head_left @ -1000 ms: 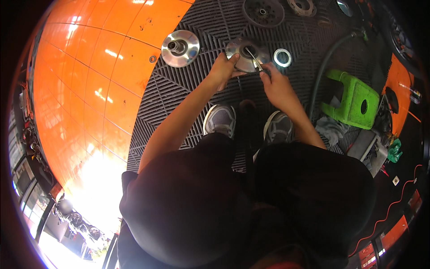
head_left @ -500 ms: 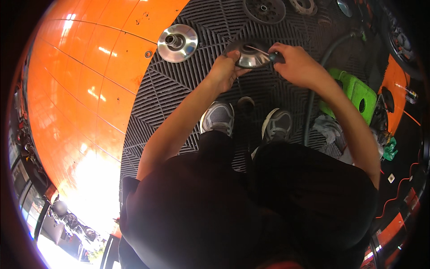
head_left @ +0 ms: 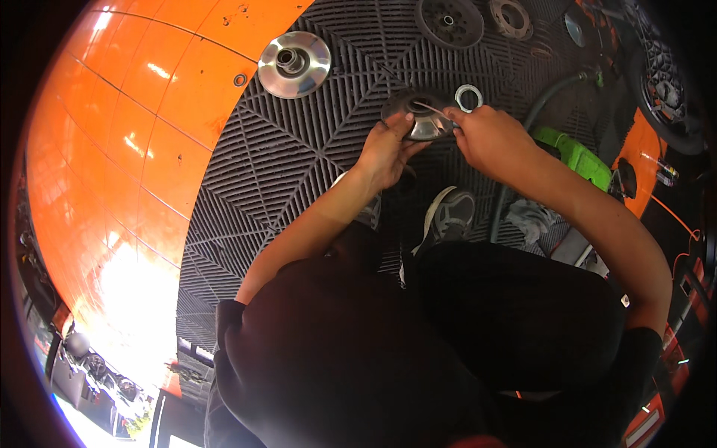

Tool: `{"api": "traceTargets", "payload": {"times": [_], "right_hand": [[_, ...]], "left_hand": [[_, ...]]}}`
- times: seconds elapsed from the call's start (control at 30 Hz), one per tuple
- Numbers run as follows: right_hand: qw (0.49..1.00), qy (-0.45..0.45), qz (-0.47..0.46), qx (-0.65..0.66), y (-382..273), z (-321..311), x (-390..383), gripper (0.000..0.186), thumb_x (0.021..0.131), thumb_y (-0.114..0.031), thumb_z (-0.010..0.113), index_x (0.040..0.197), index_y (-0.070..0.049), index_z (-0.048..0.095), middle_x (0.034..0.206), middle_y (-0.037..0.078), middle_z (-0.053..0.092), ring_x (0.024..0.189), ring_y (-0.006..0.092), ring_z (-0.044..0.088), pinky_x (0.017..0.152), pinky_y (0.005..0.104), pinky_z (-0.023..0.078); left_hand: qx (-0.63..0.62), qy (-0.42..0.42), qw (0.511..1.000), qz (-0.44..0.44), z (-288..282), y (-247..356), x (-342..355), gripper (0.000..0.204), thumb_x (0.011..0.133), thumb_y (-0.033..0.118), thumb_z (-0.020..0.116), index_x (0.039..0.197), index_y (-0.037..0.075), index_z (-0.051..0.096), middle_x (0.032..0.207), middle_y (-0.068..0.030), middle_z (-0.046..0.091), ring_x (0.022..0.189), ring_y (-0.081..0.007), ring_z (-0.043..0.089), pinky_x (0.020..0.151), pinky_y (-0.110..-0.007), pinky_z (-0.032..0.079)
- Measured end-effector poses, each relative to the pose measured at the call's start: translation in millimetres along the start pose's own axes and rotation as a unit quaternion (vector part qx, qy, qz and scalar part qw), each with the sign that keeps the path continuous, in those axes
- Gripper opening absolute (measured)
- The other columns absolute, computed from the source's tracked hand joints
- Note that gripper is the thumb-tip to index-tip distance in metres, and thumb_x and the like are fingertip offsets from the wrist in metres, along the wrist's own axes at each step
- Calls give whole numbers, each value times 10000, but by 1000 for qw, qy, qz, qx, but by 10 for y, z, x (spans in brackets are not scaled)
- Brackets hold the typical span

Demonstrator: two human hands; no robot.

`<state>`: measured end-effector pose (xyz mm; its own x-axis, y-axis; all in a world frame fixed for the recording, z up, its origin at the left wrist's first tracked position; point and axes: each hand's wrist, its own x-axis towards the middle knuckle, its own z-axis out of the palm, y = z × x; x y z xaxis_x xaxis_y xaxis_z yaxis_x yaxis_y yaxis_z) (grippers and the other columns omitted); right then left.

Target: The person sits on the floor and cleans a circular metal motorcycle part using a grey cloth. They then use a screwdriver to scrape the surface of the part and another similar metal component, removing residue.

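Observation:
A conical metal disc with a raised centre, like a pulley half (head_left: 431, 131), is tilted up in front of me. My left hand (head_left: 383, 155) grips its near-left edge, with the thumb on top. My right hand (head_left: 494, 140) is closed round a screwdriver (head_left: 432, 109). Its thin shaft points left into the disc's central opening; the handle is mostly hidden in my fist. Just beyond my right hand lies a shiny metal ring (head_left: 469, 87). A second silver disc with a hub (head_left: 310, 72) rests on the mat to the left.
Ribbed dark mat (head_left: 299, 160) covers the floor beside an orange panel (head_left: 142, 112), which carries a small washer (head_left: 239, 80). Farther off are a dark round drum (head_left: 463, 22) and a ring-shaped part (head_left: 502, 19). A hose (head_left: 534, 116), green container (head_left: 586, 163) and grey rag (head_left: 532, 222) lie right.
Both hands and the held disc sit slightly lower in the picture, and the view has shifted. The shiny ring beyond my right hand now shows. The screwdriver stays at the disc's centre.

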<state>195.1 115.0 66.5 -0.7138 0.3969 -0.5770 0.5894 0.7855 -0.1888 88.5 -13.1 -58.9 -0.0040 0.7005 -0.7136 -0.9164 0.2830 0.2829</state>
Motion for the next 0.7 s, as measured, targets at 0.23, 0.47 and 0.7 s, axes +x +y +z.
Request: {"api": "traceTargets", "payload": {"times": [0.23,0.47,0.7], "right_hand": [[996,-85,24,-9,-209,-153,63,274,861,-71,540,1120,-8,606,910,201,671,827,365,683,691,452,563],[994,-101,22,-20,-227,-96,22,343,854,-46,538,1193,6,544,902,204,673,813,378,682,682,463,566],[994,-68,72,34,-190,58,-15,359,882,-78,540,1234,-10,529,833,218,672,787,397,677,676,475,562]], "left_hand": [[11,6,1000,-2,-179,-119,96,322,984,212,535,1272,80,480,1195,-72,583,1074,-216,589,925,-453,504],[0,9,1000,-7,-83,-41,28,311,982,210,542,1267,99,484,1199,-67,575,1141,-211,547,984,-428,447],[17,34,999,-10,-52,-18,1,304,979,190,546,1258,86,485,1187,-64,586,1095,-203,585,893,-368,507]]}}
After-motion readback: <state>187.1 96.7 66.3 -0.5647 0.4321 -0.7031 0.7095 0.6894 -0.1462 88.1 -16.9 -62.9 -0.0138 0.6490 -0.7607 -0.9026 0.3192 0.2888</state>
